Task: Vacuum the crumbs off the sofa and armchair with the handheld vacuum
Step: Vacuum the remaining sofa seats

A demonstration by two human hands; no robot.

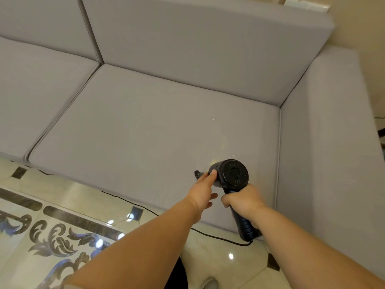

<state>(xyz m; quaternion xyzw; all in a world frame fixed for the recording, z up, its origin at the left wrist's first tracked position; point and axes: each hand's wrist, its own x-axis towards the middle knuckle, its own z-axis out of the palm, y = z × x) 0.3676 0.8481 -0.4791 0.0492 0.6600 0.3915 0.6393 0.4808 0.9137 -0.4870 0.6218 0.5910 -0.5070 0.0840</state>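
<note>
A black handheld vacuum (231,174) points down at the right seat cushion (145,126) of the grey sofa, its round rear cap facing me. My right hand (243,202) grips its handle. My left hand (205,187) holds the front of the vacuum, thumb on the body and forefinger by the dark nozzle piece (197,174); its lower fingers stick out loosely. A few small white crumbs (213,119) lie on the cushion beyond the vacuum, with more specks (233,156) just past its body. The nozzle tip is hidden behind the body.
The sofa's right armrest (325,132) rises close beside the vacuum. Back cushions (187,44) stand behind the seat. A black cord (145,209) trails from the handle along the glossy patterned tile floor (62,232) under the sofa's front edge.
</note>
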